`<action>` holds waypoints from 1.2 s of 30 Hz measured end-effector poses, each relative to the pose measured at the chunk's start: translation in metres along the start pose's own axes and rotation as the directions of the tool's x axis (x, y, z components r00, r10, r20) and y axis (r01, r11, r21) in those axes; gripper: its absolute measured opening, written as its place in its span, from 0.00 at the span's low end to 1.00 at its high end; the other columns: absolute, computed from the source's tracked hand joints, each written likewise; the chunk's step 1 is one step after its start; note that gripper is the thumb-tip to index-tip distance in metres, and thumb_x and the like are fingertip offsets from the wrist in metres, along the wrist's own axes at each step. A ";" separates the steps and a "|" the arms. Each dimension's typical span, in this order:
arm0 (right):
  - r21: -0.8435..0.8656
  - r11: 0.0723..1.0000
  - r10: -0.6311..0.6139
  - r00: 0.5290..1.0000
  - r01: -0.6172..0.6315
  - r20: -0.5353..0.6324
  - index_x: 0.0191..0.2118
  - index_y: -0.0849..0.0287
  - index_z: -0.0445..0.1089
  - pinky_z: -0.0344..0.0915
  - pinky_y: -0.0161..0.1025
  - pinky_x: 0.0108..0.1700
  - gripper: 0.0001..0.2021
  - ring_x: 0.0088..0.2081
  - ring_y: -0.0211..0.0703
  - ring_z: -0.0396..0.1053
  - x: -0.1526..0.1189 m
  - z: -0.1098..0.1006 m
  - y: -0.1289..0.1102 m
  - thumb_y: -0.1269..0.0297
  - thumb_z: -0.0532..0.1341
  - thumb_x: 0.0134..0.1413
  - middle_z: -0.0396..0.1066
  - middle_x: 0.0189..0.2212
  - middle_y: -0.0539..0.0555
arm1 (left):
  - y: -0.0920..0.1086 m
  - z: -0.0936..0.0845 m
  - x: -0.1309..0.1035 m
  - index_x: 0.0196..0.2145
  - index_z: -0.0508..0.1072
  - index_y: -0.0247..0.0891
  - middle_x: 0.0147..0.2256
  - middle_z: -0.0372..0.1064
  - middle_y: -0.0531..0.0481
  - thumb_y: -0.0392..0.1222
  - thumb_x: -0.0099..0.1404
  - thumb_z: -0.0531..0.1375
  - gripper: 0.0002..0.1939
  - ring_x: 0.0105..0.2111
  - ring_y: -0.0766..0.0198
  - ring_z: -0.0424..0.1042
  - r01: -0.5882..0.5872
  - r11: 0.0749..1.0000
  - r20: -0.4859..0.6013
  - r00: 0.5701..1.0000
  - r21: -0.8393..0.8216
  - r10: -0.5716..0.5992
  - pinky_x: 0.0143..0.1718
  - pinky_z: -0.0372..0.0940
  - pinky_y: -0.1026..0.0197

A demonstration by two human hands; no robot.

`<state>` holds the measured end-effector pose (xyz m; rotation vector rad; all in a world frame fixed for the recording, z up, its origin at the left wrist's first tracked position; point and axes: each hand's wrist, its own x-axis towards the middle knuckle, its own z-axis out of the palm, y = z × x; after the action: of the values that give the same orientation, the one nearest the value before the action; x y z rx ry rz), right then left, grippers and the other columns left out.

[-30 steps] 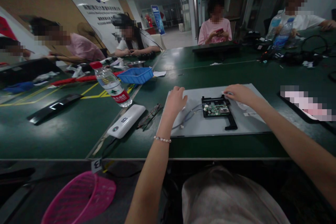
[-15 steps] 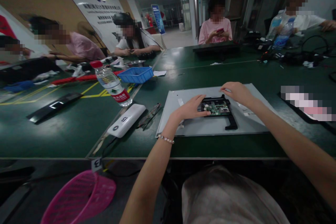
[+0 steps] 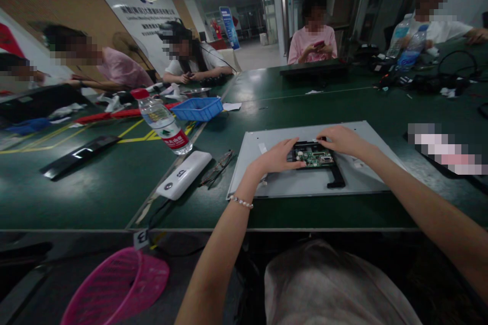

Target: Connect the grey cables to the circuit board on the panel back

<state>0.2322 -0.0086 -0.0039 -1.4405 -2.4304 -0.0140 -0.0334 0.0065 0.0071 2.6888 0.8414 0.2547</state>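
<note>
A green circuit board (image 3: 314, 158) sits in a black plastic frame (image 3: 336, 179), which lies on a grey flat panel (image 3: 290, 188). My left hand (image 3: 277, 156) grips the frame's left end, thumb along the near side and fingers at the far side. At the frame's far right edge is my right hand (image 3: 341, 140), its fingers closed together and pointing left. What lies under those fingertips, if anything, is too small to make out.
Left of the panel lie eyeglasses (image 3: 218, 168) and a white power bank (image 3: 184, 174) with a cable. Beyond them stand a water bottle (image 3: 163, 124) and a blue basket (image 3: 198, 108). A pink basket (image 3: 114, 284) is below the table edge. Several people sit around.
My right hand has moved slightly left along the frame's far edge, its fingertips now lower over the frame. My left hand and the frame stay put.
</note>
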 end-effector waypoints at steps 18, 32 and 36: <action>0.134 0.991 0.036 0.997 -0.027 -0.062 0.39 0.59 0.76 0.65 0.44 0.47 0.12 0.43 0.49 0.71 0.006 0.009 -0.004 0.65 0.54 0.59 0.76 0.40 0.57 | 0.002 -0.011 -0.002 0.64 0.48 0.36 0.63 0.51 0.39 0.61 0.64 0.53 0.39 0.61 0.54 0.54 0.019 1.000 -0.026 1.000 0.013 -0.018 0.61 0.50 0.55; 0.342 0.938 0.157 0.946 -0.053 -0.285 0.39 0.58 0.76 0.66 0.45 0.47 0.12 0.42 0.49 0.72 -0.006 -0.019 -0.025 0.65 0.55 0.57 0.76 0.39 0.56 | -0.054 -0.035 -0.023 0.42 0.74 0.36 0.38 0.72 0.46 0.36 0.56 0.58 0.15 0.40 0.58 0.71 0.541 0.840 -0.250 0.820 0.046 -0.514 0.44 0.65 0.60; 0.330 0.942 0.148 0.954 -0.056 -0.260 0.40 0.58 0.76 0.66 0.45 0.47 0.13 0.43 0.49 0.72 -0.006 -0.018 -0.025 0.65 0.55 0.57 0.76 0.40 0.56 | -0.049 -0.036 -0.021 0.35 0.75 0.37 0.33 0.73 0.49 0.30 0.51 0.56 0.14 0.35 0.60 0.71 0.521 0.853 -0.204 0.837 0.018 -0.507 0.39 0.64 0.62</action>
<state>0.2179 -0.0296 0.0157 -1.3151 -2.0159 0.1790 -0.0856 0.0411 0.0227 2.4019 1.6209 0.3619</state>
